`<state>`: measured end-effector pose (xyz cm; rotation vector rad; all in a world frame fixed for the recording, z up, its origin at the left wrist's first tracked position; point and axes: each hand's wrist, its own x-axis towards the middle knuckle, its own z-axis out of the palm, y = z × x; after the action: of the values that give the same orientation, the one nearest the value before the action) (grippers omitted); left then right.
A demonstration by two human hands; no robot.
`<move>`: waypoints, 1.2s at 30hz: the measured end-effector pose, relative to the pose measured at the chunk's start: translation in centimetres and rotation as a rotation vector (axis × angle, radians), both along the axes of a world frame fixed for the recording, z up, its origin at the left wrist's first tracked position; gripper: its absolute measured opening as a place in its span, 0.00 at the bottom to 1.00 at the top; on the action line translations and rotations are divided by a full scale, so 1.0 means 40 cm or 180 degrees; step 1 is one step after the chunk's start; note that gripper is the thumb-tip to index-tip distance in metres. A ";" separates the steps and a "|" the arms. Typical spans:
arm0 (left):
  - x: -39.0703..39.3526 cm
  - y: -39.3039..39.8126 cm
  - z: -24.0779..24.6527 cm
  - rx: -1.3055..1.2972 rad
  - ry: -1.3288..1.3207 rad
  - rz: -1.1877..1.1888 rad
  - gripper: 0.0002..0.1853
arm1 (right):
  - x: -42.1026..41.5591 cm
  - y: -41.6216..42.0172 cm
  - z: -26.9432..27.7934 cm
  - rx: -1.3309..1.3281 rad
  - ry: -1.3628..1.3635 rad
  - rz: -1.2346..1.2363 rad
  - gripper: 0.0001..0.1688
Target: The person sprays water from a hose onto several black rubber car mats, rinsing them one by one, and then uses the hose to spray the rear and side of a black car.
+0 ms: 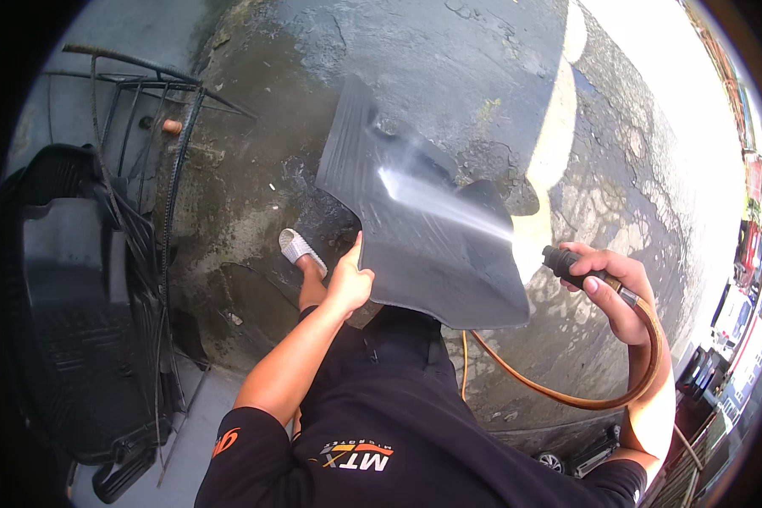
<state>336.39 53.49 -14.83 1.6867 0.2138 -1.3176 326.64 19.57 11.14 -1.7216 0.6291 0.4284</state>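
Observation:
A large dark rubber car floor mat (419, 254) hangs tilted in front of my legs. My left hand (350, 279) grips its near left edge, the index finger stretched along the rim. In my right hand (613, 286) is a black hose nozzle (565, 263), fitted to an orange-brown hose (651, 374). A white jet of water (451, 213) leaves the nozzle towards the left and strikes the ribbed upper face of the mat, throwing up mist. The hose loops down past my right forearm and runs behind the mat.
Wet, cracked concrete (254, 190) spreads around my slippered foot (301, 249). On the left stands a rebar rack (181, 140) beside more black moulded mats (82, 305). An orange-brown object (172, 126) sits behind the rack bars. A parked vehicle (578, 454) shows at lower right.

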 end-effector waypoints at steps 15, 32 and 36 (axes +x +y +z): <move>0.355 0.128 0.070 0.0537 -0.2449 -0.1266 0.43 | -0.165 -0.003 -0.289 0.1425 -0.1497 -0.1178 0.15; 0.422 0.071 0.096 0.0398 -0.1718 -0.0165 0.43 | -0.239 0.140 -0.469 0.2048 -0.0998 -0.1976 0.12; 0.411 0.097 0.082 0.0391 -0.1948 -0.0538 0.42 | -0.216 0.116 -0.460 0.1721 -0.1428 -0.1959 0.12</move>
<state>352.82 57.38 -11.55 2.1653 -0.2153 -0.8583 318.01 24.21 -7.27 -0.9888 0.6050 -0.2119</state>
